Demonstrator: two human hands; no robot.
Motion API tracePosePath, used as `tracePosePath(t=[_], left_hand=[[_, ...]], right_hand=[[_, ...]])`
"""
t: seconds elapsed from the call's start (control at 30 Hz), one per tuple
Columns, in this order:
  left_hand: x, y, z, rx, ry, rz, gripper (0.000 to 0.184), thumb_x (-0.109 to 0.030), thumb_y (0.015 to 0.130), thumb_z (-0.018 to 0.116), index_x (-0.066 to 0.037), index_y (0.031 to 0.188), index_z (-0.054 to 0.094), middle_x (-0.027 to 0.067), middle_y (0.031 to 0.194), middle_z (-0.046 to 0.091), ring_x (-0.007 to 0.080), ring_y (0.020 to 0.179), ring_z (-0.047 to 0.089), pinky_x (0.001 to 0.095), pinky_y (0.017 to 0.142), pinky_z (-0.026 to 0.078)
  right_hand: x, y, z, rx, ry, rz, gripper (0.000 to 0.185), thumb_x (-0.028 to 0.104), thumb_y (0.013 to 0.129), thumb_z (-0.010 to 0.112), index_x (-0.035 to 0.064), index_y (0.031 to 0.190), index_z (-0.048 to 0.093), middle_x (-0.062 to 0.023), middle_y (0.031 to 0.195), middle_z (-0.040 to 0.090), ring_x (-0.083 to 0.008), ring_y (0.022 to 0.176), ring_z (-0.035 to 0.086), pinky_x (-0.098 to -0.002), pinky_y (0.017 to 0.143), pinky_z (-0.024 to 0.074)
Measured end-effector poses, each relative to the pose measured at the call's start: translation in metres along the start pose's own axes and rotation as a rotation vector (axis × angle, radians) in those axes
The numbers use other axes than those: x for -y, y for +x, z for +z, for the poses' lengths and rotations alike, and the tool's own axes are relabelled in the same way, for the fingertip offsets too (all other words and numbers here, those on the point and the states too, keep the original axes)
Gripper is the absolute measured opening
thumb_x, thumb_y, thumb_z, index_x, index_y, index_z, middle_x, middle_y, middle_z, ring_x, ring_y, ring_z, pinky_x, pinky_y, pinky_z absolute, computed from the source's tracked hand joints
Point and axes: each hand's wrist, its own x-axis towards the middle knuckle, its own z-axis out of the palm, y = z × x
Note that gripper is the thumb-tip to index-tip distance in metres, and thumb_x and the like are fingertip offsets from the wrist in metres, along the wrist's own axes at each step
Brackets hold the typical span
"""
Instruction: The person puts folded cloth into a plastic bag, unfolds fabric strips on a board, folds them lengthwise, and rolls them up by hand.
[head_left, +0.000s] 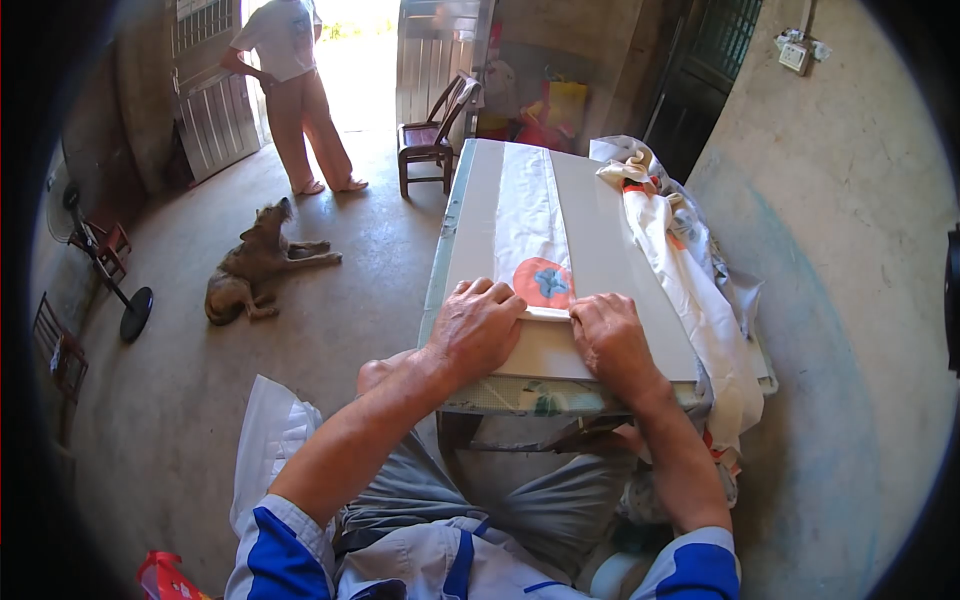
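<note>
A long white cloth strip (pixel 528 200) with an orange round print and a blue-grey star shape lies lengthwise on a pale board (pixel 470 240) on the table. Its near end is folded into a narrow edge. At the left corner of that edge, my left hand (pixel 478 325) has its fingers curled and pressed on the cloth. My right hand (pixel 612 340) pinches the right corner. The fold runs between both hands. Along the board's right side lies a loose heap of printed white cloth (pixel 670 235), hanging over the near right table edge.
A person (pixel 290 90) stands by the bright doorway, and a dog (pixel 255 265) lies on the floor at left. Beyond the table is a wooden chair (pixel 427 140). A fan (pixel 100 245) stands far left; a wall (pixel 840 200) rises at right.
</note>
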Motion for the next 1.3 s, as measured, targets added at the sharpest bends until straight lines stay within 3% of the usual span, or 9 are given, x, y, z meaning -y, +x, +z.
tracePosePath(t=[0.4,0.7,0.8,0.9,1.0,1.2,1.3], left_hand=[[-0.007,-0.02,-0.009,-0.073,-0.181,-0.054,0.015,-0.017,0.091,0.066,-0.007,0.101,0.072,0.0127,0.099,0.073,0.0332,0.099,0.066,0.0465,0.095,0.05],[-0.004,-0.016,-0.015,-0.076,-0.228,-0.196,0.024,-0.023,0.094,0.07,-0.005,0.11,0.07,0.0146,0.091,0.074,0.0342,0.095,0.068,0.0452,0.089,0.051],[-0.005,-0.014,-0.02,-0.013,-0.233,-0.265,0.028,-0.026,0.095,0.066,-0.004,0.11,0.069,0.0155,0.098,0.075,0.0358,0.099,0.067,0.0473,0.095,0.049],[-0.001,-0.013,-0.016,-0.024,-0.167,-0.253,0.034,-0.027,0.092,0.071,-0.004,0.117,0.068,0.0134,0.088,0.074,0.0331,0.093,0.069,0.0456,0.089,0.052],[0.001,-0.009,-0.014,0.021,-0.19,-0.304,0.038,-0.028,0.09,0.072,-0.004,0.119,0.067,0.0125,0.087,0.074,0.033,0.093,0.07,0.0469,0.089,0.052],[0.0,0.002,-0.013,0.109,-0.139,-0.41,0.043,-0.03,0.088,0.073,-0.004,0.122,0.066,0.0121,0.088,0.075,0.0328,0.098,0.071,0.0481,0.091,0.053],[0.006,0.003,-0.009,0.125,-0.1,-0.413,0.044,-0.031,0.089,0.072,-0.004,0.122,0.065,0.0121,0.089,0.075,0.0328,0.102,0.07,0.0482,0.092,0.052]], right_hand=[[0.01,-0.013,-0.021,0.051,0.232,0.106,0.024,0.011,0.09,0.073,0.0052,0.112,0.066,-0.0135,0.101,0.07,-0.0325,0.102,0.066,-0.0456,0.094,0.0476],[0.009,-0.007,-0.012,0.011,0.514,0.383,0.025,0.015,0.096,0.071,0.0001,0.115,0.068,-0.0184,0.101,0.073,-0.0371,0.098,0.068,-0.0464,0.088,0.0539],[0.008,-0.008,-0.004,0.008,0.474,0.394,0.025,0.015,0.099,0.071,0.0006,0.119,0.067,-0.0201,0.107,0.071,-0.0314,0.098,0.074,-0.0391,0.086,0.0586],[0.01,-0.006,-0.001,0.015,0.426,0.439,0.027,0.017,0.098,0.072,0.0011,0.12,0.067,-0.0204,0.107,0.07,-0.0312,0.098,0.074,-0.0393,0.085,0.0588],[0.013,-0.004,0.0,0.05,0.411,0.534,0.031,0.02,0.096,0.074,0.0014,0.12,0.067,-0.0216,0.105,0.07,-0.0304,0.094,0.073,-0.0391,0.081,0.0584],[0.014,-0.005,0.012,-0.008,0.245,0.522,0.045,0.023,0.09,0.079,-0.0029,0.123,0.063,-0.0236,0.105,0.069,-0.0345,0.086,0.07,-0.0426,0.079,0.0561],[0.018,-0.001,0.006,0.046,0.276,0.603,0.042,0.02,0.091,0.076,-0.0032,0.123,0.062,-0.0244,0.12,0.067,-0.0425,0.108,0.064,-0.0489,0.094,0.0509]])
